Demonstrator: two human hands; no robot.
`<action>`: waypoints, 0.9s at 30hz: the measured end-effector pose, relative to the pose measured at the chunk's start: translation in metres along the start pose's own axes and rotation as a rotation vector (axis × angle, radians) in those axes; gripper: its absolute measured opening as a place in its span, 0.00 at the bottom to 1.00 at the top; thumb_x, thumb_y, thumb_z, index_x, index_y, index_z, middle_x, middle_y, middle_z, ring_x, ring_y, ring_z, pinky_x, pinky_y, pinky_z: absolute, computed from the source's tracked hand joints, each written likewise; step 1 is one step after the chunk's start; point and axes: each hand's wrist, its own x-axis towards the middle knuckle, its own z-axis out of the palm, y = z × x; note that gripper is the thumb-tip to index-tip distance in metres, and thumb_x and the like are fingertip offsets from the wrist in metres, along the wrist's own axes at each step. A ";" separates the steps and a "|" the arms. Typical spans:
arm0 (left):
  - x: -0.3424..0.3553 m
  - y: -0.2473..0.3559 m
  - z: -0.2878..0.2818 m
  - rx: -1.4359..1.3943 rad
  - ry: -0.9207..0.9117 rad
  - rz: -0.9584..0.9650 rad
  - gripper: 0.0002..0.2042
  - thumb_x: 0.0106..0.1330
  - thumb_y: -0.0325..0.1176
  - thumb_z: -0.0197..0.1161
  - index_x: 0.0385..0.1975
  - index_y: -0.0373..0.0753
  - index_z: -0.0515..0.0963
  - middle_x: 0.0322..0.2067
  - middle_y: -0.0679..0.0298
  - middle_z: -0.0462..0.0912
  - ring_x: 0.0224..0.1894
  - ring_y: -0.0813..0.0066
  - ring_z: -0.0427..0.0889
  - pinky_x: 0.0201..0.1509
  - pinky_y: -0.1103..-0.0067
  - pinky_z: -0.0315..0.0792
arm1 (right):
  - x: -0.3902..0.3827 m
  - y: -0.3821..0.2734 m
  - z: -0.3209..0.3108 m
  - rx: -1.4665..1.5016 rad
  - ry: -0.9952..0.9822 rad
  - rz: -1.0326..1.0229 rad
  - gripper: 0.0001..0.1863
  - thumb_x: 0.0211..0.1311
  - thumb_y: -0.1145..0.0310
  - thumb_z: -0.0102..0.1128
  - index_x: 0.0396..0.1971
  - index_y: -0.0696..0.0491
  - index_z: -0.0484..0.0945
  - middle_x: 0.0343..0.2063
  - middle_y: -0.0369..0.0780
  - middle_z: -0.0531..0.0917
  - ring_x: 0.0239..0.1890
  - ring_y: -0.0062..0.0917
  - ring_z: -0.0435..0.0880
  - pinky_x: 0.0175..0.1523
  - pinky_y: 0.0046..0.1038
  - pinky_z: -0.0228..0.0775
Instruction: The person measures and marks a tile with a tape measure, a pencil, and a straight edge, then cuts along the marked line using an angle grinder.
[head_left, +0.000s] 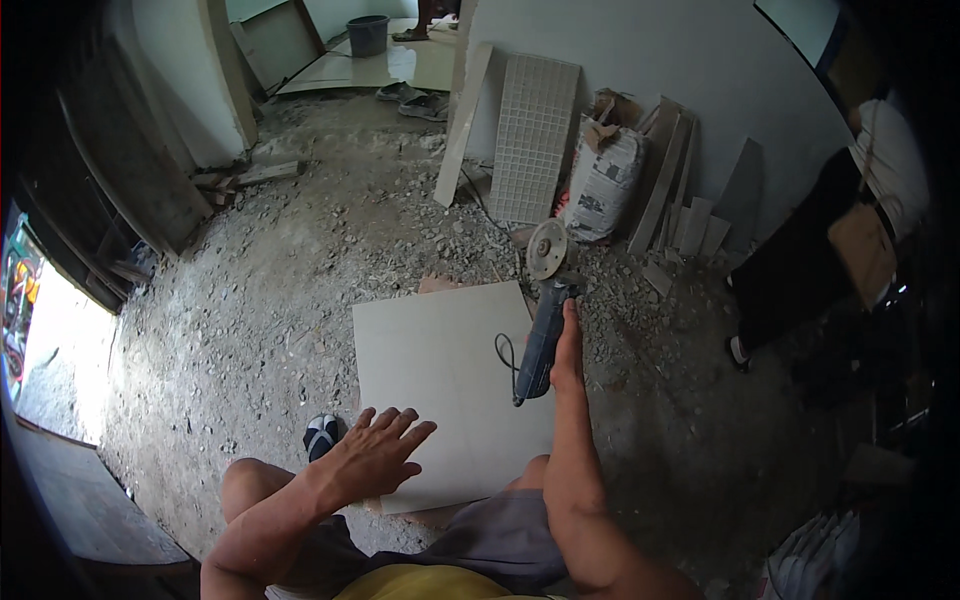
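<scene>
My right hand grips a dark angle grinder with a metal disc at its top and a cable looping from its lower end. The grinder is raised over the right edge of a large pale square tile, which lies before my bent legs. My left hand is over the lower left part of the tile, fingers spread and holding nothing; whether it touches the surface I cannot tell.
Gravel covers the floor. Leaning boards, a grid-backed tile and a sack stand against the wall. A person stands at right. A bucket and another person's leg are beyond. A bright doorway is at left.
</scene>
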 end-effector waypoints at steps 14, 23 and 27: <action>0.007 0.011 -0.001 -0.044 -0.060 0.055 0.31 0.64 0.39 0.64 0.66 0.42 0.62 0.63 0.52 0.64 0.67 0.53 0.63 0.70 0.53 0.57 | 0.026 0.021 -0.025 -0.042 0.028 -0.083 0.40 0.63 0.31 0.47 0.53 0.56 0.76 0.34 0.43 0.81 0.32 0.31 0.84 0.37 0.34 0.78; 0.020 0.023 -0.017 0.041 -0.043 -0.013 0.37 0.62 0.41 0.67 0.70 0.42 0.57 0.68 0.47 0.59 0.71 0.48 0.57 0.73 0.57 0.55 | 0.015 0.018 -0.037 -0.023 -0.002 -0.026 0.46 0.66 0.35 0.47 0.66 0.64 0.64 0.65 0.51 0.68 0.67 0.35 0.65 0.71 0.31 0.51; 0.025 0.023 -0.009 0.057 -0.094 0.027 0.36 0.63 0.42 0.67 0.69 0.42 0.57 0.68 0.48 0.59 0.71 0.49 0.57 0.74 0.58 0.54 | 0.026 0.029 -0.044 -0.045 0.190 -0.195 0.40 0.62 0.30 0.50 0.50 0.56 0.74 0.32 0.41 0.80 0.33 0.29 0.83 0.39 0.34 0.78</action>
